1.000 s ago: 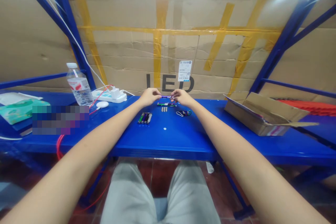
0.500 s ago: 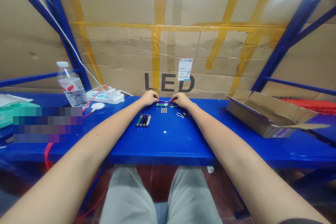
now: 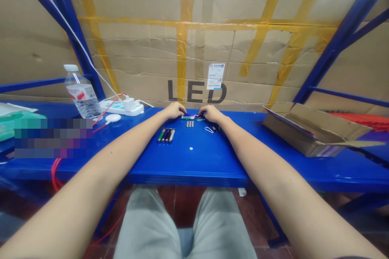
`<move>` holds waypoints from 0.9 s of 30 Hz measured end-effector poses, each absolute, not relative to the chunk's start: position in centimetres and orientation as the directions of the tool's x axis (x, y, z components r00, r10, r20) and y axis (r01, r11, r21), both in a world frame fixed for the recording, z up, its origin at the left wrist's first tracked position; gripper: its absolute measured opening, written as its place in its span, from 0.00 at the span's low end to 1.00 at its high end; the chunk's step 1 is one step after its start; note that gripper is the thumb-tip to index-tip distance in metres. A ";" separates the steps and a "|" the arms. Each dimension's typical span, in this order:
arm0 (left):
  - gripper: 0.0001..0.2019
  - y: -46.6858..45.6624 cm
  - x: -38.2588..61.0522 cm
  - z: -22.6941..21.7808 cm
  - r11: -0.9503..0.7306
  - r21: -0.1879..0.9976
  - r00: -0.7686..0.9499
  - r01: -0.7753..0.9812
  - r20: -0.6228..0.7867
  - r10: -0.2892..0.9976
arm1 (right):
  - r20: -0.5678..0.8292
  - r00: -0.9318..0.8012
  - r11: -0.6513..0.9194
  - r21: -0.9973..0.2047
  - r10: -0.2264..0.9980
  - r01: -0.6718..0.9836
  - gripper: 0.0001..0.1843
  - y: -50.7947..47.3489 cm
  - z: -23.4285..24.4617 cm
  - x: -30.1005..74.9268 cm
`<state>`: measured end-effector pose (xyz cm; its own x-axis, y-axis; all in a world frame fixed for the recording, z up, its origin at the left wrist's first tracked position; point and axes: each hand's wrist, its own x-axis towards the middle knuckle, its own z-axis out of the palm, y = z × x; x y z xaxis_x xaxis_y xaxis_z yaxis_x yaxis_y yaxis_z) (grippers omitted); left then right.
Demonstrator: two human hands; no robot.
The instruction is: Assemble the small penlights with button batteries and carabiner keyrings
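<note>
Both my arms reach far out over a blue table (image 3: 194,162). My left hand (image 3: 174,111) and my right hand (image 3: 210,113) rest on it with fingers curled, pinching the two ends of a small purple pen-like flashlight (image 3: 191,116). A green one lies right beside it. Just in front sits a cluster of small button cells (image 3: 190,123). A row of several small flashlights (image 3: 166,135) lies nearer me to the left. A metal clip with a strap (image 3: 210,129) lies by my right wrist. A tiny white dot (image 3: 191,148) sits mid-table.
A plastic water bottle (image 3: 81,93), a white power strip (image 3: 121,108) with red and white cables and a white puck (image 3: 112,118) stand at the left. An open cardboard box (image 3: 310,129) lies at the right. A taped cardboard wall marked LED (image 3: 197,91) closes the back, between blue rack posts.
My hands lowered from just above the table onto its surface with the purple flashlight between them. The view shifted slightly; the other items have not moved.
</note>
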<state>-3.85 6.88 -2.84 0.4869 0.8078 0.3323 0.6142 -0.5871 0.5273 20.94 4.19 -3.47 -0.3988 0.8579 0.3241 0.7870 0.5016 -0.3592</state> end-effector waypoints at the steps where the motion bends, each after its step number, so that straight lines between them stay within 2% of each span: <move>1: 0.10 6.9 -3.9 -2.8 -0.583 0.525 0.487 0.620 0.325 0.811 | 0.324 -0.403 0.505 -0.357 0.856 0.786 0.26 4.2 -3.5 21.0; 8: 0.18 6.6 -4.1 -2.6 -0.522 0.580 0.453 0.626 0.274 0.848 | 0.339 -0.419 0.529 -0.365 0.842 0.766 0.27 4.2 -3.6 21.0; 13: 0.20 6.7 -4.1 -3.1 -0.542 0.583 0.484 0.605 0.272 0.832 | 0.359 -0.411 0.536 -0.397 0.838 0.745 0.29 4.1 -3.7 20.9; 17: 0.23 6.0 -4.3 -2.1 -0.499 0.527 0.455 0.688 0.224 0.862 | 0.357 -0.362 0.499 -0.459 0.861 0.735 0.32 4.1 -3.8 21.0; 19: 0.21 4.9 -4.8 -0.5 -0.510 0.445 0.468 0.736 0.210 0.859 | 0.370 -0.319 0.472 -0.467 0.872 0.748 0.31 3.9 -3.7 21.3; 21: 0.18 3.3 -5.7 1.4 -0.539 0.366 0.535 0.758 0.123 0.836 | 0.400 -0.271 0.450 -0.473 0.875 0.757 0.28 3.4 -3.3 21.7; 24: 0.16 0.6 -7.1 3.9 -0.598 0.341 0.659 0.725 -0.088 0.747 | 0.463 -0.220 0.459 -0.503 0.859 0.732 0.24 2.1 -2.1 22.2; 27: 0.16 -1.5 -7.8 4.7 -0.628 0.334 0.692 0.703 -0.117 0.712 | 0.515 -0.258 0.522 -0.474 0.818 0.709 0.20 -0.4 -0.7 21.7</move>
<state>-7.84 -1.46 4.66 0.6918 0.7125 -0.1174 0.7032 -0.6278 0.3339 21.70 -0.39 -0.72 -0.2580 0.8176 0.5148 0.7093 0.5220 -0.4737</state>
